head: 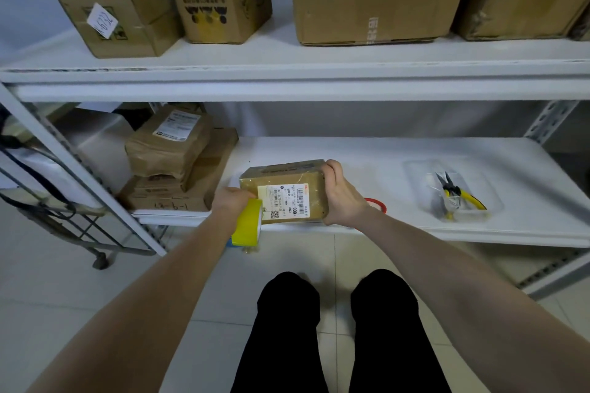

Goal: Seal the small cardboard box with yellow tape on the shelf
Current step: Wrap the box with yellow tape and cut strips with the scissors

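- Several brown parcels sit stacked at the left end of the lower shelf, the top one bearing a white label.
- The left hand grips a roll of yellow tape with curled fingers. The roll hangs past the shelf's front edge, right against the left end of the box.
- The small cardboard box rests near the front edge of the lower shelf between the two hands, its white barcode label facing up and forward.
- The right hand clasps the box's right end, fingers wrapped over the far side.
- A red ring lies on the shelf just behind the right wrist.
- Yellow-handled pliers lie in a clear plastic tray, well apart to the right.
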A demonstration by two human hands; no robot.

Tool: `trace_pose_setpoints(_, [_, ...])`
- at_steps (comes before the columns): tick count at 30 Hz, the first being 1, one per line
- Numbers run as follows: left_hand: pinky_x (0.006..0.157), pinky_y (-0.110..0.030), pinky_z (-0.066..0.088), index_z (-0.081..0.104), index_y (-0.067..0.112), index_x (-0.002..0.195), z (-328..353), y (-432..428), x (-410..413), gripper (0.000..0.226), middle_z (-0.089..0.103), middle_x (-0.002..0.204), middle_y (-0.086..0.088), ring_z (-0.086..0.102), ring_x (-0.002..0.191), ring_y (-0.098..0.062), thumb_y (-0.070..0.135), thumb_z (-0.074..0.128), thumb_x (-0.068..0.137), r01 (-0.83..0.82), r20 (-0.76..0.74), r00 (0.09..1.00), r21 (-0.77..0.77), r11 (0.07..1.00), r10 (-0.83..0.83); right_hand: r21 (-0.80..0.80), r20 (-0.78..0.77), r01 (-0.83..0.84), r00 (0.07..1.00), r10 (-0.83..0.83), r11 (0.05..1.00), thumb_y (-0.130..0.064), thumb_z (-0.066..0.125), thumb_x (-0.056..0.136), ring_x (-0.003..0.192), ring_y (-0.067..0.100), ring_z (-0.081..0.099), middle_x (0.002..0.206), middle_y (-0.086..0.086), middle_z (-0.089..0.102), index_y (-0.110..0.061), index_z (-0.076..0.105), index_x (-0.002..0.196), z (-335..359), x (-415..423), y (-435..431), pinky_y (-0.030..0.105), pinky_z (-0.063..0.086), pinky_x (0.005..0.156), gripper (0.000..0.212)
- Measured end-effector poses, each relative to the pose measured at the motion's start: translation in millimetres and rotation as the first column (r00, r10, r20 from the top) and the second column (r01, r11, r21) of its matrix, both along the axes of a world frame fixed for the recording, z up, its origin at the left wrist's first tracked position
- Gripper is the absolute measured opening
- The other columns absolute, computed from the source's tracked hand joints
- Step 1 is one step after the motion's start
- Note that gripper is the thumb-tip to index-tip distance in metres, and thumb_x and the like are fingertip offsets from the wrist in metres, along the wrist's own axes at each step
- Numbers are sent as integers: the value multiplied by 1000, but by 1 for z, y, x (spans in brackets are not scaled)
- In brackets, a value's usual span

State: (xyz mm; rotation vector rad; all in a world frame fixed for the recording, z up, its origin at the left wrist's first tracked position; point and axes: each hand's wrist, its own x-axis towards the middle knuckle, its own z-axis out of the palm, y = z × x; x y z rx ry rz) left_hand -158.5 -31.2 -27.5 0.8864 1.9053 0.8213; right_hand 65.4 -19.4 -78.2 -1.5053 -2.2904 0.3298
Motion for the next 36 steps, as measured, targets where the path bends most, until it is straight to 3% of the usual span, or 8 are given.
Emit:
trace_pose_setpoints(6, [78,-32,42,61,10,87,7,2,5,4,51,76,-4,49,86,-25,13,63,87,-46,-6,999,95,994,47,-33,-50,34,998,-35,999,-22,88,52,90,21,51,132,8,24,-4,23,138,14,3,4,26,41,70,109])
trace_pose_setpoints(11, [78,-30,38,70,11,101,19,4,5,24,56,94,-2,48,79,-21,12,47,93,-73,-9,997,260,963,79,-230,-401,261,852,-335,938,-28,91,52,115,13,38,129,7,29,-5,24,138,38,-8,25,21,36,96,111])
trace_pose_setpoints(14, [79,-33,43,72,11,97,20,5,6,20,58,84,0,49,70,-16,15,53,92,-39,31,999,231,972,33,-395,-471,276,759,-451,876,-33,88,58,117,20,47,126,6,45,-8,37,132,51,-5,34,26,42,91,93])
trace_pose_setpoints(20, [86,-40,49,71,15,95,10,4,11,13,64,95,-6,57,89,-26,14,64,84,18,62,998,166,986,-28,-696,-505,122,618,-603,708,-52,76,67,92,19,64,105,8,66,-4,55,121,27,-1,41,30,52,76,75])
trace_pose_setpoints(24, [90,-44,51,65,18,82,3,9,10,4,64,97,-12,59,93,-32,14,66,81,24,85,996,93,995,-32,-796,-482,9,597,-641,606,-44,73,76,93,20,64,100,10,64,-11,59,101,9,4,40,32,54,86,43])
trace_pose_setpoints(29, [86,-39,49,62,16,86,4,19,11,9,61,90,-9,57,90,-28,11,67,81,60,88,994,34,998,-63,-813,-535,-114,531,-656,571,-25,61,92,96,21,59,112,9,58,-5,58,114,-3,12,43,34,55,89,30])
trace_pose_setpoints(33, [79,-34,47,62,16,87,0,26,16,11,61,99,-10,56,91,-27,7,65,81,43,73,996,48,998,-47,-768,-521,-6,585,-621,640,5,55,88,93,25,61,103,19,60,-3,60,89,-6,12,43,37,51,94,10])
trace_pose_setpoints(36, [75,-33,45,61,13,97,1,30,19,18,58,97,-11,54,90,-27,6,65,82,40,75,996,35,999,-42,-767,-425,142,618,-661,626,2,52,85,96,31,68,101,20,62,-3,61,82,-8,6,49,38,52,91,11])
